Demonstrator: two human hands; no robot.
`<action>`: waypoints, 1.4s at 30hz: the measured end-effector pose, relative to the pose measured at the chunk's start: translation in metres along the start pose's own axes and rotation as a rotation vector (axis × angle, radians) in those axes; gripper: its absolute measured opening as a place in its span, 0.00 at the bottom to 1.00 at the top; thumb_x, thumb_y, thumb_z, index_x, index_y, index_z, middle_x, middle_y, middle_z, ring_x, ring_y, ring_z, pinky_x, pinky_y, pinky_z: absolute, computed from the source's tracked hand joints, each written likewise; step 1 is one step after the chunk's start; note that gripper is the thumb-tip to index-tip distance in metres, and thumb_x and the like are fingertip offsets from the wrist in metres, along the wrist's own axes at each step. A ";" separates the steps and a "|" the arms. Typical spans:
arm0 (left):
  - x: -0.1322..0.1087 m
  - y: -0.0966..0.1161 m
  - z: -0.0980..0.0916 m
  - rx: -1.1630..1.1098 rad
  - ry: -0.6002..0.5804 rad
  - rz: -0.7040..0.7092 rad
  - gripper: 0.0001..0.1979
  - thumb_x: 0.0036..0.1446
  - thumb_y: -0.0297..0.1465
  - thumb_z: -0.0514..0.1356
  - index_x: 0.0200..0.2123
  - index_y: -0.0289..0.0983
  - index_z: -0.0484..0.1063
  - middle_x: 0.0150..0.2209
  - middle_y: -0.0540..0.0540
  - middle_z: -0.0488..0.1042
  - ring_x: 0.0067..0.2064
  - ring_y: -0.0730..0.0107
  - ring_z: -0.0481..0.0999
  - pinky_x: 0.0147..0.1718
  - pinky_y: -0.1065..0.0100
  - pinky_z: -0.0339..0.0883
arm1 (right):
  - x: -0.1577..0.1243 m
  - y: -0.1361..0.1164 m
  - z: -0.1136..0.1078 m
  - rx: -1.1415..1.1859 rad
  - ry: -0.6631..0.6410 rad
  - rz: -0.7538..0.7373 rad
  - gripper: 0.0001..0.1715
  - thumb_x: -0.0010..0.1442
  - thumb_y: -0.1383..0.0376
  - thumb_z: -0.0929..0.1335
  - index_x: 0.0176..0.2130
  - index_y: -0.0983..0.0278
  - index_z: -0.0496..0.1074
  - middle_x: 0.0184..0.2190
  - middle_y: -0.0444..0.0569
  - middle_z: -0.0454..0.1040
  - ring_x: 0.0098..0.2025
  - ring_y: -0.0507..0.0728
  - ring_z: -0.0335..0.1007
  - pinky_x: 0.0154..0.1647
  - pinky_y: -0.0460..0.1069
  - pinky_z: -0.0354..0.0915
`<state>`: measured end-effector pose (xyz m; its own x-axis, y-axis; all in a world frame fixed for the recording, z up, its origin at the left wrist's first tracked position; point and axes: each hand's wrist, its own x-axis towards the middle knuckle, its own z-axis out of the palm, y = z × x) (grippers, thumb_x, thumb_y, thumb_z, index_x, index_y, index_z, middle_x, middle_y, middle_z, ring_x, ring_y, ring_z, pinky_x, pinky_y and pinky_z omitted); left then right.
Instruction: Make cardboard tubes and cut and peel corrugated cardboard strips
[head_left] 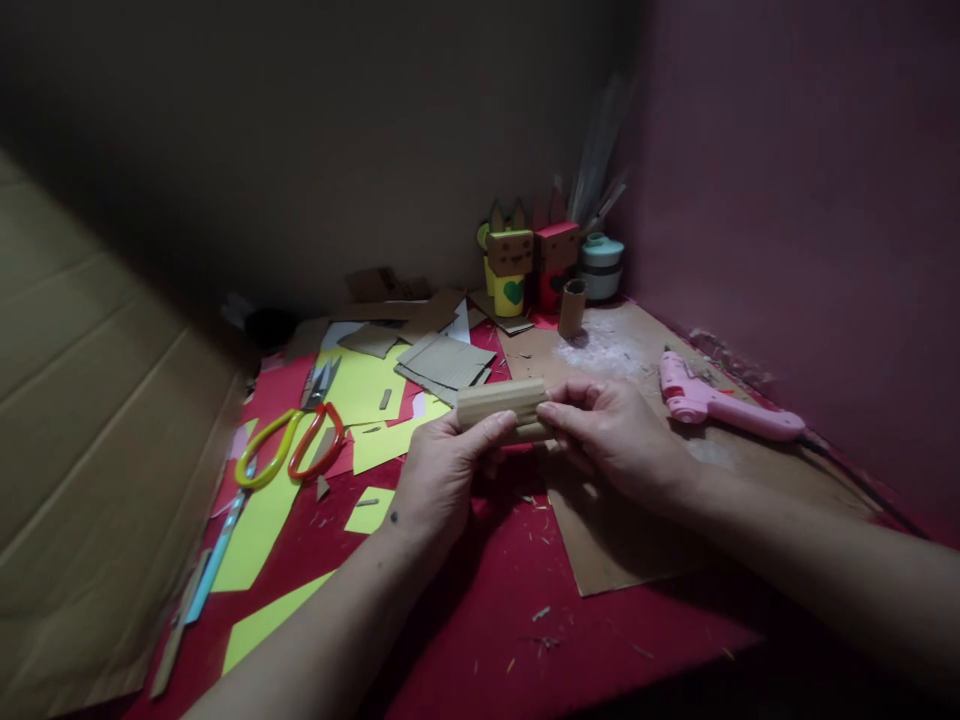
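Between both hands is a small folded piece of cardboard (501,398), raised above the red tabletop. My left hand (442,470) is closed on its left end, thumb pressed along the front. At the right end, my right hand (615,430) pinches the same piece between thumb and fingers. Some of the fingertips are hidden behind it. Flat cardboard pieces (444,360) lie stacked just beyond my left hand. Under my right hand is a larger brown cardboard sheet (600,560) on the table.
Scissors with yellow and red handles (319,440) and a light-blue pen-like tool (219,555) lie left among yellow paper (259,540). A pink glue gun (720,405) rests right. Behind stand cardboard animal figures (510,270), a cardboard tube (572,307) and a lidded pot (601,268).
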<state>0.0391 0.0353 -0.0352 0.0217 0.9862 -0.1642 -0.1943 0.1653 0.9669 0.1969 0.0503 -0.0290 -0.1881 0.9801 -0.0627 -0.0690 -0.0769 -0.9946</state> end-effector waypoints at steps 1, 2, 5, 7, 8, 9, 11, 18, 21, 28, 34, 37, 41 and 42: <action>-0.001 0.001 0.001 -0.013 0.023 -0.008 0.10 0.47 0.34 0.67 0.33 0.35 0.75 0.16 0.53 0.65 0.17 0.80 0.59 0.15 0.75 0.51 | 0.000 0.000 -0.001 0.079 -0.029 0.013 0.06 0.51 0.65 0.70 0.27 0.64 0.68 0.15 0.38 0.62 0.13 0.45 0.53 0.10 0.42 0.47; -0.002 0.001 0.001 -0.027 0.045 -0.010 0.10 0.46 0.33 0.67 0.32 0.35 0.75 0.16 0.53 0.65 0.17 0.80 0.59 0.15 0.75 0.51 | 0.000 0.000 -0.002 0.164 -0.066 0.027 0.06 0.50 0.64 0.70 0.28 0.63 0.69 0.16 0.39 0.63 0.14 0.46 0.54 0.10 0.42 0.48; -0.004 0.002 0.004 -0.050 0.051 0.006 0.11 0.45 0.33 0.68 0.32 0.34 0.76 0.19 0.51 0.68 0.18 0.79 0.62 0.17 0.75 0.55 | 0.003 0.002 -0.006 0.259 -0.160 0.075 0.08 0.50 0.62 0.71 0.28 0.64 0.71 0.17 0.40 0.63 0.15 0.46 0.53 0.11 0.43 0.50; -0.005 0.001 0.005 -0.048 0.028 0.018 0.12 0.46 0.32 0.67 0.35 0.34 0.76 0.20 0.51 0.70 0.19 0.78 0.64 0.18 0.75 0.57 | 0.005 0.003 -0.009 0.148 -0.187 0.119 0.08 0.50 0.61 0.71 0.26 0.65 0.72 0.13 0.40 0.61 0.13 0.46 0.49 0.11 0.43 0.45; -0.005 0.000 0.005 -0.039 0.021 0.021 0.13 0.46 0.32 0.67 0.36 0.34 0.77 0.20 0.51 0.70 0.19 0.78 0.64 0.19 0.74 0.58 | 0.006 0.004 -0.009 0.082 -0.190 0.132 0.08 0.50 0.62 0.71 0.25 0.65 0.73 0.11 0.39 0.59 0.12 0.46 0.47 0.11 0.44 0.43; -0.005 -0.001 0.005 -0.026 0.019 0.019 0.13 0.46 0.32 0.67 0.36 0.34 0.77 0.19 0.51 0.70 0.19 0.78 0.64 0.19 0.74 0.58 | 0.007 0.004 -0.009 0.031 -0.189 0.136 0.08 0.49 0.63 0.71 0.24 0.65 0.73 0.10 0.39 0.59 0.12 0.45 0.46 0.11 0.44 0.43; -0.004 -0.001 0.004 0.003 0.025 0.005 0.12 0.46 0.33 0.67 0.35 0.34 0.76 0.17 0.52 0.68 0.18 0.78 0.64 0.18 0.74 0.58 | 0.009 0.003 -0.009 0.021 -0.199 0.109 0.05 0.49 0.66 0.71 0.23 0.66 0.74 0.12 0.41 0.63 0.14 0.46 0.53 0.13 0.43 0.49; 0.000 0.007 -0.005 -0.021 -0.114 0.019 0.15 0.51 0.31 0.64 0.43 0.33 0.75 0.34 0.41 0.79 0.32 0.66 0.77 0.35 0.67 0.70 | 0.012 -0.004 -0.007 0.054 -0.130 0.024 0.06 0.49 0.71 0.70 0.29 0.65 0.79 0.19 0.43 0.73 0.22 0.49 0.67 0.26 0.45 0.63; -0.001 0.007 -0.004 -0.039 -0.093 0.035 0.15 0.51 0.30 0.64 0.43 0.33 0.75 0.40 0.39 0.78 0.40 0.61 0.78 0.41 0.65 0.70 | 0.010 -0.003 -0.006 0.044 -0.095 0.043 0.06 0.49 0.70 0.71 0.31 0.64 0.79 0.18 0.42 0.72 0.18 0.47 0.61 0.19 0.43 0.58; -0.007 0.003 0.003 0.031 -0.090 0.032 0.12 0.52 0.31 0.64 0.40 0.34 0.76 0.31 0.41 0.79 0.30 0.64 0.78 0.31 0.65 0.72 | 0.006 0.003 -0.005 0.231 -0.207 0.070 0.15 0.46 0.71 0.73 0.37 0.65 0.78 0.31 0.48 0.79 0.31 0.52 0.74 0.35 0.47 0.68; -0.009 0.007 0.005 -0.025 -0.109 0.006 0.15 0.48 0.29 0.66 0.42 0.33 0.76 0.36 0.39 0.79 0.34 0.61 0.79 0.35 0.64 0.73 | 0.001 0.000 0.001 0.201 -0.273 -0.009 0.15 0.49 0.72 0.69 0.40 0.65 0.78 0.31 0.48 0.79 0.32 0.53 0.74 0.40 0.51 0.68; -0.008 0.008 0.003 -0.042 -0.068 0.012 0.15 0.47 0.29 0.67 0.41 0.33 0.76 0.36 0.40 0.79 0.32 0.63 0.78 0.33 0.65 0.72 | 0.001 -0.003 0.002 0.079 -0.241 -0.119 0.14 0.51 0.71 0.69 0.40 0.65 0.77 0.33 0.47 0.78 0.35 0.54 0.73 0.41 0.50 0.67; -0.001 0.007 -0.002 -0.042 0.026 0.002 0.18 0.45 0.30 0.68 0.42 0.34 0.76 0.34 0.41 0.79 0.31 0.63 0.77 0.31 0.64 0.72 | 0.004 -0.004 -0.007 -0.149 0.009 -0.290 0.08 0.52 0.67 0.69 0.35 0.65 0.77 0.33 0.47 0.76 0.37 0.54 0.70 0.41 0.50 0.64; 0.001 0.006 -0.003 -0.057 0.026 -0.003 0.18 0.45 0.31 0.68 0.42 0.34 0.76 0.34 0.40 0.79 0.32 0.62 0.77 0.32 0.64 0.72 | 0.005 -0.003 -0.010 -0.185 0.051 -0.308 0.08 0.53 0.66 0.69 0.34 0.65 0.76 0.32 0.47 0.76 0.36 0.54 0.70 0.40 0.50 0.63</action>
<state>0.0347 0.0368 -0.0301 -0.0028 0.9849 -0.1729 -0.2499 0.1667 0.9538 0.2060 0.0568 -0.0269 -0.1369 0.9604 0.2426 0.0648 0.2530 -0.9653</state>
